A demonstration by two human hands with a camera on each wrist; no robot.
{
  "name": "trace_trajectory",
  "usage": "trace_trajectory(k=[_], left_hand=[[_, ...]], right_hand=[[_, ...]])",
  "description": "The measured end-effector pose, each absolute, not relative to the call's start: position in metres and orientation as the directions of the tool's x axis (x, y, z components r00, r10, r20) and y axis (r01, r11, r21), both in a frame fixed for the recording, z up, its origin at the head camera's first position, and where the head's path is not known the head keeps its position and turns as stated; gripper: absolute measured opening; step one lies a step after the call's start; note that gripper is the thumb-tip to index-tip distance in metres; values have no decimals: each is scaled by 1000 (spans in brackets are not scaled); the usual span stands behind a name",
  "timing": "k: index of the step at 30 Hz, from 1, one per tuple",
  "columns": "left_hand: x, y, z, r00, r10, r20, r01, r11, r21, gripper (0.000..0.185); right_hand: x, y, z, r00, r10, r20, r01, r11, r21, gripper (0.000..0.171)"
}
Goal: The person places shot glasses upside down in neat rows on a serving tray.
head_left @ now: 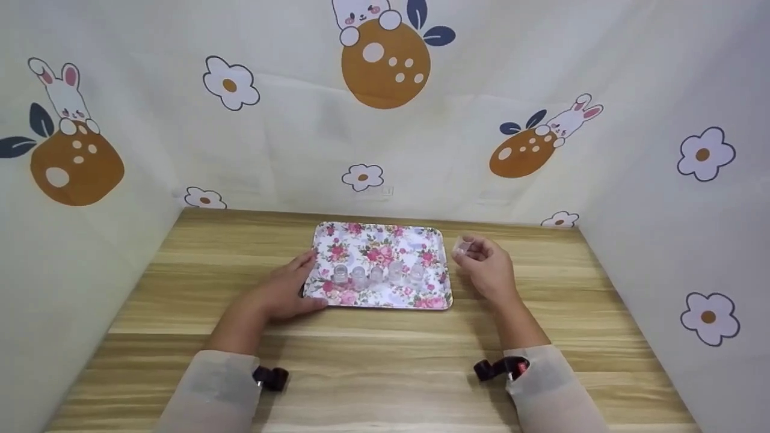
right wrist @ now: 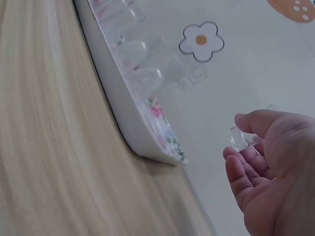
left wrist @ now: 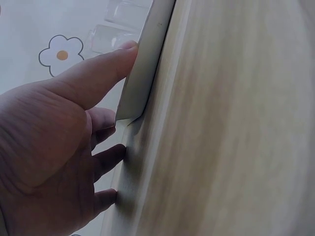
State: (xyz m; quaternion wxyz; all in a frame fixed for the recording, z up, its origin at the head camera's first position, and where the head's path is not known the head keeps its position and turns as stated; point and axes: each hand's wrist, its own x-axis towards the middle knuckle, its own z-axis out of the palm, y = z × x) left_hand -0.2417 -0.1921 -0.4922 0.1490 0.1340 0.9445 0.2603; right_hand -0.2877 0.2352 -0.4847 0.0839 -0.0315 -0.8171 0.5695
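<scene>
Pale sleeves and the two dark wrist cameras sit closest, low over the wooden table (head_left: pixel 385 373); beyond them the left hand (head_left: pixel 289 291) lies against the near left corner of the floral tray (head_left: pixel 385 231), thumb along the rim and fingers spread flat on the wood, steadying it rather than gripping anything; the left wrist view shows the thumb pressed to the tray's white edge; the right hand (head_left: pixel 484 267) hovers just off the tray's right side, fingers curled, pinching a small clear cup (head_left: pixel 464 243) between thumb and fingertips; on the tray a row of small clear cups (head_left: pixel 376 275) stands side by side near the front edge, about five as far as I can count; judging by that, most of the cups are already lined up on the tray and the one in the right hand is not among them; whether more cups lie elsewhere I cannot tell; rabbit-and-flower cloth (head_left: pixel 385 120) hangs behind.
</scene>
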Motion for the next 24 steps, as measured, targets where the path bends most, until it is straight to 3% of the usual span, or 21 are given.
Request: trace_trajectory(k=[11, 24], left_hand=[[-243, -190, -490, -913, 367, -181, 225, 820, 526, 106], [-241, -191, -491, -917, 354, -186, 212, 825, 524, 109]], right_hand=[[-269, 218, -469, -987, 92, 130, -105, 243, -964, 40], [-271, 214, -473, -974, 96, 207, -163, 341, -926, 36]])
